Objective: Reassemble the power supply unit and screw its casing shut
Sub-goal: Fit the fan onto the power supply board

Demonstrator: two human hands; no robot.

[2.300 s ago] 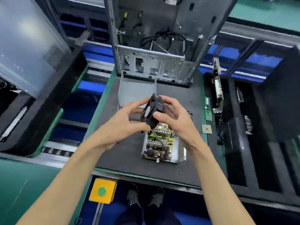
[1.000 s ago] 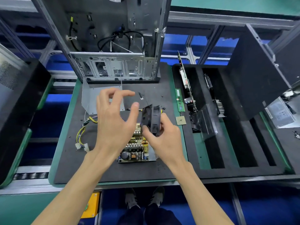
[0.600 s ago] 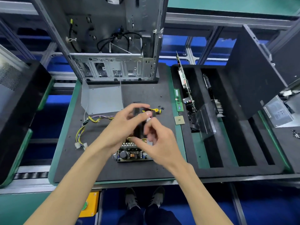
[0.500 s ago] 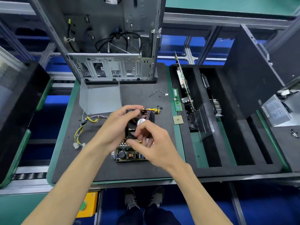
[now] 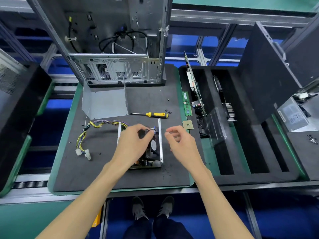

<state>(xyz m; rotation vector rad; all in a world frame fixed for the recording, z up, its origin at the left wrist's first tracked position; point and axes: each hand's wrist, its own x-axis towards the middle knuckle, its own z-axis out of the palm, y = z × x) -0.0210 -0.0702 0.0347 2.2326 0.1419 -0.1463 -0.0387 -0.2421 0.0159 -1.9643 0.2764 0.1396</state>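
Black foam matting [image 5: 96, 171] covers the green-rimmed counter [image 5: 61, 145], and bare mat lies open toward the person from both hands up to the near edge. The left hand [image 5: 133, 145] rests over the open grey metal power supply tray [image 5: 160, 149], its fingers curled on the black square cooling fan [image 5: 152, 144] sitting inside the tray above the circuit board [image 5: 143, 163]. The right hand [image 5: 181, 143] hovers just right of the tray's upright right wall, fingers loosely curled, thumb and forefinger close together; whether they pinch anything is too small to tell.

Left of the left hand, a bundle of yellow, purple and black wires [image 5: 91, 130] loops from the tray out across the mat to white plugs [image 5: 83, 152], leaving a clear strip between it and the counter's left rim. Beyond the hands lies a yellow-and-black-handled screwdriver [image 5: 151, 114], with small black screws [image 5: 168, 111] just past its handle. A bent grey sheet-metal cover [image 5: 105, 104] stands farther off, left of the screwdriver, in front of an open silver computer tower case [image 5: 119, 40] at the counter's far edge.

Right of the right hand, a small square processor chip [image 5: 187, 125] and a green memory stick [image 5: 186, 104] lie along the counter's right rim, next to a black foam slotted tray [image 5: 241, 152] holding circuit cards [image 5: 195, 90].
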